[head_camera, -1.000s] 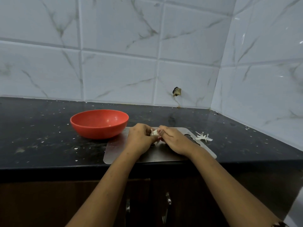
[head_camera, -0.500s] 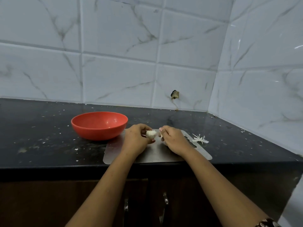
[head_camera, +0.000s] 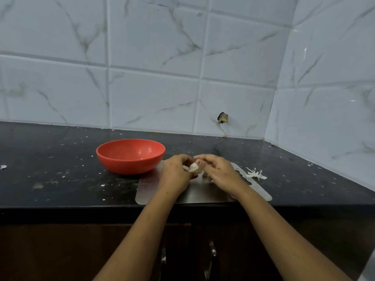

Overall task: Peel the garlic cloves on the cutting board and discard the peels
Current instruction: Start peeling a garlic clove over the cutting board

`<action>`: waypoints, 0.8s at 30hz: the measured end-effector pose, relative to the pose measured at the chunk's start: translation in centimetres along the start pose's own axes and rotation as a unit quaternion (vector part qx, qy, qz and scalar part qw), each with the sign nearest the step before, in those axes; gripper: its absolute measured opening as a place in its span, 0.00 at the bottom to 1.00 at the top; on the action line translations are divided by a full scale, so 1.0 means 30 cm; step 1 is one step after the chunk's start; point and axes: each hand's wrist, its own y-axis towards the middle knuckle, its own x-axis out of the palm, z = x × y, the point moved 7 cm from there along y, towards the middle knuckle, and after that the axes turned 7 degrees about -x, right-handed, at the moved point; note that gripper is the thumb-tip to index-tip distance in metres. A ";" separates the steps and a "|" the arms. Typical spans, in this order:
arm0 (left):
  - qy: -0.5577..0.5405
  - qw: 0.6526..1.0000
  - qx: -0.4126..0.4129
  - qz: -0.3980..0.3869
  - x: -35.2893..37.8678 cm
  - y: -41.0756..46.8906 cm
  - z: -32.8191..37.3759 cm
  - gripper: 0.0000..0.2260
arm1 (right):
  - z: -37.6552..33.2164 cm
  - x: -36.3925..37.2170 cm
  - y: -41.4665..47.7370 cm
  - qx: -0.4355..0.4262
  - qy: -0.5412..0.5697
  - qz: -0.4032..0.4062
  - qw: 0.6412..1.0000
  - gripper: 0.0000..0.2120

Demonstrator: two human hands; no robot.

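Over the middle of the cutting board [head_camera: 203, 194], between the two hands: one garlic clove [head_camera: 193, 167], small, pale cream-white, dull rather than shiny, tapering to a blunt point at the lower left. Only partly in view, the rest covered by fingers; cannot tell how much skin is on it.

Held from the left by the left hand [head_camera: 175, 175], thumb and curled fingertips closed round it. Met from the right by the right hand [head_camera: 219, 173], fingers curled in, a reddish-nailed tip pressed against the top of the clove. Both hands touching at the clove, knuckles up, forearms reaching in from the near edge of the bench [head_camera: 60, 175].

Under them, a thin grey metal board with rounded corners and a slot near its right edge, lying flat by the front of the dark, speckled bench. Just off the board's right side, on the bench, a small heap of white papery peels [head_camera: 256, 175], well apart from the clove. At the far left corner of the board, a red bowl [head_camera: 130, 157], upright, close to the left hand but not touched by it.
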 end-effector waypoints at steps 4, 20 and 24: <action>-0.042 0.999 0.000 0.001 -0.010 0.001 -0.003 0.08 | 0.012 0.034 0.011 0.045 0.120 0.017 0.992 0.05; -0.109 0.991 -0.067 -0.035 0.043 0.037 -0.049 0.12 | 0.041 0.091 0.023 0.126 0.229 0.100 0.960 0.07; -0.180 0.977 -0.084 -0.075 0.056 0.033 -0.053 0.08 | 0.040 0.094 0.025 0.141 0.262 0.079 0.951 0.09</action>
